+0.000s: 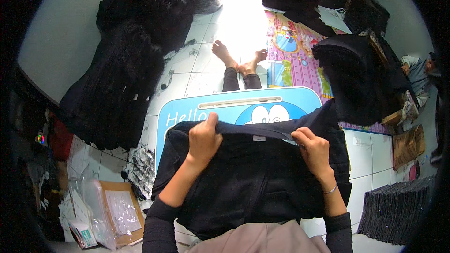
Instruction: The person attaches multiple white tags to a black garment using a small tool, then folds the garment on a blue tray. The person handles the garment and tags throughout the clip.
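Note:
A black garment lies spread over my lap and the blue lap table, its upper edge like a waistband with a small white label inside. My left hand is closed on that edge at the left, thumb pointing up. Farther right, my right hand pinches the same edge. A small pale thing shows at the right fingertips; what it is I cannot make out. Between the two hands the edge is drawn out nearly straight. The lower part of the garment hangs in folds toward me.
Large heaps of black cloth stand at the left and right. A neat dark stack sits at lower right. Plastic-wrapped packages and a cardboard piece lie at lower left. Black scraps litter the tiles; a colourful mat covers part.

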Motion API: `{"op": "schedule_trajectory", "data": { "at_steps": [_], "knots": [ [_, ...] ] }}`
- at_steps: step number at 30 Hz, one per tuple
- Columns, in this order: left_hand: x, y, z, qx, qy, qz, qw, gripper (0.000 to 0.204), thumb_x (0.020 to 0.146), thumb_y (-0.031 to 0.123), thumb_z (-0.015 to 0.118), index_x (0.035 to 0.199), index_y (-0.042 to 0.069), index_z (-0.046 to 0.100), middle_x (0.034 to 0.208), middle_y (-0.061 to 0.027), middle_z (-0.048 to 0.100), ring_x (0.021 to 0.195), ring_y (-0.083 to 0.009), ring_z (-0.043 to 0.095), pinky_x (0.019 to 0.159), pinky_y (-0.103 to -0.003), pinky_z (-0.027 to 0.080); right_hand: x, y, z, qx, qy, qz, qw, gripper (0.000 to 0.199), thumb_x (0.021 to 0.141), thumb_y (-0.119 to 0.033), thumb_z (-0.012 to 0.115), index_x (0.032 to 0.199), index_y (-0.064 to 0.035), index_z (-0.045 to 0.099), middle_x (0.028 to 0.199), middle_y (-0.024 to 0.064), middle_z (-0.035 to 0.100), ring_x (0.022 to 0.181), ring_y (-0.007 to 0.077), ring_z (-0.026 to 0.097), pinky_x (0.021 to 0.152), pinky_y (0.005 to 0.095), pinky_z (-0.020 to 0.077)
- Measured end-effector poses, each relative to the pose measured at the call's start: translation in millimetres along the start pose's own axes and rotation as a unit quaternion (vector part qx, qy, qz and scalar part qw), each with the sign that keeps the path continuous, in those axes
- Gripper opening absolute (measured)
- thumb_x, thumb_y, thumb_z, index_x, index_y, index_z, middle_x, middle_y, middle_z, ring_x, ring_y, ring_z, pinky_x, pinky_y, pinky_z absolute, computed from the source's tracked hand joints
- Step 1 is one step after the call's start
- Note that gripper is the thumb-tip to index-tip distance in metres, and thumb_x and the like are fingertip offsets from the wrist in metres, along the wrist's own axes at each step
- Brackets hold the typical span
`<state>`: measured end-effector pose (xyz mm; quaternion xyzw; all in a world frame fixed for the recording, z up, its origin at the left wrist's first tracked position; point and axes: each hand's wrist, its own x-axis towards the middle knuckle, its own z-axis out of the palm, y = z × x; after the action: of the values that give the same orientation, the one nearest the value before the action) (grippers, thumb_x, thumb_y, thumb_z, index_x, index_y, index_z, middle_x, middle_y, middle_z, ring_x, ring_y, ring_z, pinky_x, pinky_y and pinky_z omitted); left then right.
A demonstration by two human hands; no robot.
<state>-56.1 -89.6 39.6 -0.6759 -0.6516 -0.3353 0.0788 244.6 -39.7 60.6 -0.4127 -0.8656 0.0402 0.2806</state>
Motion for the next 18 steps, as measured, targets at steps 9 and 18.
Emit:
{"op": "schedule_trajectory", "data": {
  "at_steps": [9, 18],
  "knots": [
    [-49, 27, -17, -0.018, -0.142, -0.222, 0.964, 0.020, 0.077, 0.008, 0.068, 0.075, -0.002, 0.051, 0.067, -0.0242, 0.059, 0.069, -0.0449, 0.060, 0.059, -0.047, 0.047, 57, -25, 33, 0.074, -0.120, -0.022, 0.990, 0.033, 0.083, -0.041, 0.066, 0.083, -0.0085, 0.064, 0.075, 0.0110, 0.065, 0.069, 0.0309, 0.065, 0.059, 0.0385, 0.0493],
    [-65, 11, -19, -0.396, -0.172, -0.209, 0.877, 0.031, 0.097, 0.019, 0.056, 0.072, 0.001, 0.055, 0.057, 0.0012, 0.044, 0.054, -0.0038, 0.038, 0.049, -0.023, 0.030, 55, -53, 83, 0.203, -0.102, -0.110, 0.968, 0.037, 0.080, -0.041, 0.070, 0.073, -0.0063, 0.059, 0.070, 0.0069, 0.060, 0.059, 0.0251, 0.060, 0.055, 0.0343, 0.0462]
  ]
}}
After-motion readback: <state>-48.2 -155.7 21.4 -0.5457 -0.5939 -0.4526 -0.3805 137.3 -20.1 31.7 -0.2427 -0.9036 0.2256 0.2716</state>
